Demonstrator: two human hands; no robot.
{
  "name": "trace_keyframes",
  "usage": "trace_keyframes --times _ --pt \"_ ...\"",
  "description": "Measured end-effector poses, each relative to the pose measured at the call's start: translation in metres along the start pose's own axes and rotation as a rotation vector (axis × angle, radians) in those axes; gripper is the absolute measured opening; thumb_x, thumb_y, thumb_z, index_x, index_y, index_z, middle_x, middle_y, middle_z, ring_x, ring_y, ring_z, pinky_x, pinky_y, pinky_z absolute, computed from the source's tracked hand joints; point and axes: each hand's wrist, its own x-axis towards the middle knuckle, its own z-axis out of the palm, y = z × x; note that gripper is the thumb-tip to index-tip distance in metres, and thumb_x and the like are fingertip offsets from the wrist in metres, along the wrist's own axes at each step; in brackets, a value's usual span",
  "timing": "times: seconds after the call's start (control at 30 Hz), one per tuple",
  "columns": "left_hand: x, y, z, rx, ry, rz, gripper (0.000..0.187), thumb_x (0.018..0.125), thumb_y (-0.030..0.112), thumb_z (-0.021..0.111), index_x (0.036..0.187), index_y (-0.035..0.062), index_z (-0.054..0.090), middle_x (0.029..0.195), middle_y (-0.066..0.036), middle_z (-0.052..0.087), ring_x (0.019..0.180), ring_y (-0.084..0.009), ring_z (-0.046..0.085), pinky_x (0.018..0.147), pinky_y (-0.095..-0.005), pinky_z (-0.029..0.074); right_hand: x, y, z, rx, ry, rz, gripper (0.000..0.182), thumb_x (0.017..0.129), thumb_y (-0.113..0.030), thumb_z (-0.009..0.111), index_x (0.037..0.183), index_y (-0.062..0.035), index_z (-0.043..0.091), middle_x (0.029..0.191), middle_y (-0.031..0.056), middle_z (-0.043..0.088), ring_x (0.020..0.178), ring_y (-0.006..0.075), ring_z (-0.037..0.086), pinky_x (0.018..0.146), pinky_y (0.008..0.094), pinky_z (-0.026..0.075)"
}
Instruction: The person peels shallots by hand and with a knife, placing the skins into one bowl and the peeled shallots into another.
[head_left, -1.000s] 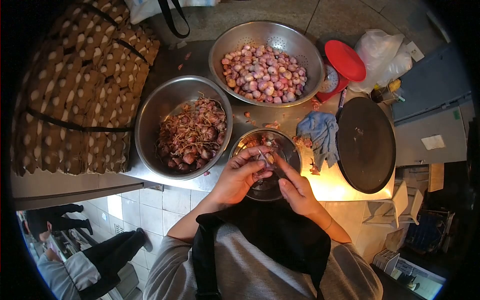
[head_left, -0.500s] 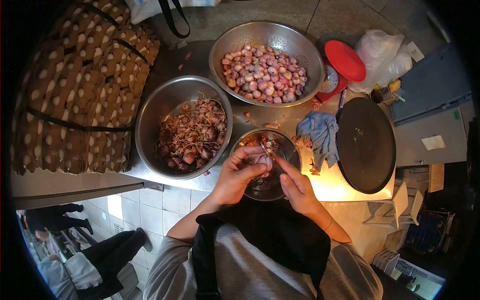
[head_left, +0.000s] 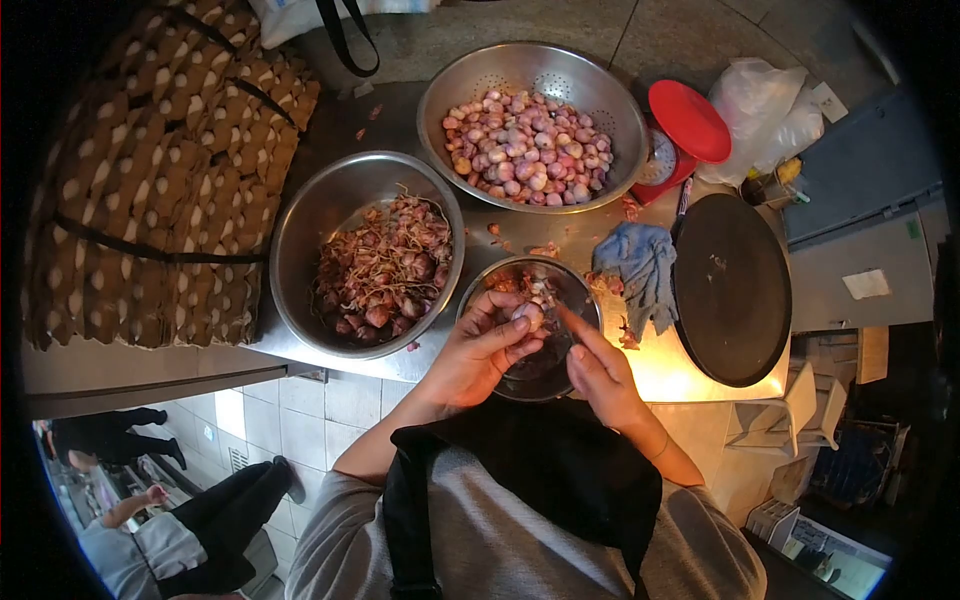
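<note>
My left hand (head_left: 484,340) pinches a pale pink shallot (head_left: 528,316) between thumb and fingers over a small steel bowl (head_left: 596,312). Beside it, my right hand (head_left: 606,376) is closed, its index finger stretched toward the shallot. It seems to grip a small knife, mostly hidden by the fingers. Peel scraps lie inside the small bowl. To the left, a larger steel bowl (head_left: 287,262) holds unpeeled shallots (head_left: 385,270) with dry roots. Behind, a steel colander (head_left: 610,90) contains many peeled shallots (head_left: 530,145).
A blue cloth (head_left: 638,268) lies right of the small bowl, beside a round black pan (head_left: 733,290). Farther back stand a red scale (head_left: 690,122) and plastic bags (head_left: 762,105). Stacked egg trays (head_left: 160,190) rise at left. Two people are on the floor side at lower left.
My right hand has drawn slightly right and down, away from the shallot. The shallot now shows more of its rounded, pale side. The bowls have hardly moved.
</note>
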Motion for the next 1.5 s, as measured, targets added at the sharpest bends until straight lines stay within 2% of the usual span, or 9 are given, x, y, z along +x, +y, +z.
trace_keyframes --times 0.13,0.2,0.4,0.5,0.7,0.83,0.9,1.23,1.5 --pt "0.002 -0.003 0.001 -0.041 0.014 -0.002 0.014 0.084 0.006 0.053 0.098 0.0074 0.048 0.096 -0.006 0.056 0.085 -0.0165 0.058 0.075 -0.0295 0.049 0.007 0.002 0.010 -0.426 0.045 -0.307 0.045 0.088 -0.014 0.043 0.131 -0.0028 0.031 0.117 0.0153 0.051 0.089 0.0225 0.059 0.073 0.0264 0.045" --pt "0.003 -0.007 -0.005 0.001 -0.037 0.017 0.019 0.085 0.009 0.051 0.104 0.0077 0.048 0.100 -0.005 0.056 0.090 -0.0156 0.056 0.075 -0.0292 0.047 0.014 0.004 0.011 -0.619 0.093 -0.566 0.047 0.088 -0.014 0.044 0.131 -0.0030 0.030 0.120 0.0206 0.048 0.096 0.0289 0.058 0.076 0.0287 0.046" --pt "0.004 -0.010 -0.008 0.008 -0.059 0.049 0.014 0.084 0.004 0.052 0.096 0.0093 0.048 0.092 -0.005 0.056 0.084 -0.0166 0.057 0.072 -0.0296 0.048 0.007 0.001 0.012 -0.745 0.101 -0.444 0.048 0.086 -0.017 0.046 0.130 -0.0036 0.031 0.107 0.0223 0.054 0.082 0.0357 0.059 0.065 0.0344 0.049" --pt "0.004 -0.011 -0.008 0.019 -0.053 0.068 0.013 0.084 0.004 0.053 0.095 0.0092 0.048 0.093 -0.006 0.056 0.085 -0.0170 0.057 0.073 -0.0305 0.048 0.008 0.004 0.012 -0.782 0.126 -0.452 0.045 0.087 -0.017 0.045 0.129 -0.0036 0.034 0.100 0.0218 0.057 0.077 0.0367 0.060 0.062 0.0359 0.049" --pt "0.002 -0.007 -0.001 0.002 -0.009 0.031 0.012 0.084 0.004 0.053 0.094 0.0077 0.049 0.096 -0.006 0.056 0.089 -0.0172 0.056 0.075 -0.0343 0.049 0.015 0.010 0.004 -0.537 0.184 -0.461 0.040 0.088 -0.015 0.045 0.125 -0.0015 0.038 0.111 0.0212 0.053 0.098 0.0312 0.056 0.080 0.0310 0.044" --pt "0.004 -0.010 -0.005 -0.008 -0.016 0.055 0.011 0.084 0.004 0.052 0.094 0.0079 0.049 0.097 -0.006 0.056 0.089 -0.0163 0.056 0.075 -0.0329 0.049 0.007 -0.001 0.009 -0.380 0.110 -0.300 0.041 0.088 -0.013 0.044 0.126 -0.0011 0.036 0.116 0.0191 0.051 0.106 0.0290 0.052 0.086 0.0299 0.040" --pt "0.005 -0.011 -0.006 0.006 0.014 0.049 0.011 0.084 0.003 0.052 0.094 0.0083 0.049 0.097 -0.005 0.056 0.089 -0.0157 0.055 0.075 -0.0318 0.048 0.009 -0.002 0.013 -0.510 0.093 -0.456 0.041 0.088 -0.012 0.044 0.127 -0.0013 0.035 0.117 0.0185 0.050 0.107 0.0289 0.051 0.086 0.0300 0.040" --pt "0.005 -0.011 -0.010 0.035 -0.008 0.039 0.012 0.085 0.004 0.052 0.096 0.0087 0.049 0.097 -0.005 0.056 0.088 -0.0155 0.056 0.076 -0.0310 0.047 0.008 -0.004 0.012 -0.374 0.080 -0.277 0.036 0.089 -0.012 0.043 0.123 -0.0009 0.042 0.119 0.0168 0.050 0.110 0.0242 0.049 0.090 0.0283 0.037" --pt "0.000 -0.006 -0.005 0.068 -0.092 -0.021 0.016 0.087 0.012 0.047 0.104 0.0097 0.047 0.109 -0.010 0.053 0.100 -0.0224 0.054 0.082 -0.0349 0.048 0.018 0.006 -0.005 -0.290 0.193 -0.144 0.037 0.091 -0.014 0.041 0.125 -0.0013 0.040 0.122 0.0156 0.047 0.112 0.0210 0.046 0.093 0.0281 0.033"
